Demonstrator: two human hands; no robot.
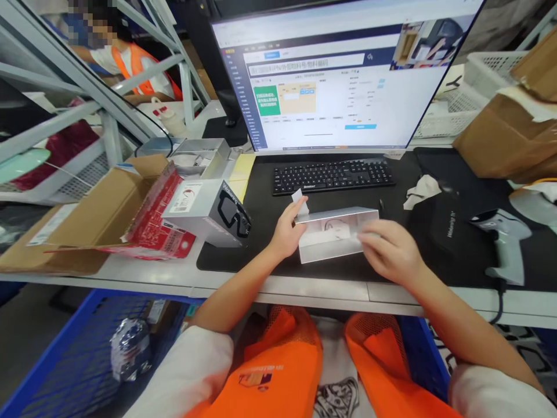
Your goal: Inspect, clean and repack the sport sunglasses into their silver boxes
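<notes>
A small silver-white box (333, 232) lies on the black desk mat (270, 191) in front of the keyboard (333, 175). My left hand (288, 231) grips the box's left end, fingers curled at its open flap. My right hand (391, 251) is closed around the box's right end, slightly blurred. A second white box printed with black goggles (209, 212) lies tilted to the left of my left hand.
A large monitor (343, 75) stands behind the keyboard. An open cardboard box (87, 220) with a red-printed flap lies at left. At right sit a black case (448, 223), a grey barcode scanner (505, 241), a cardboard box (509, 133) and white baskets. Another person in an orange vest (134, 64) is behind the rack.
</notes>
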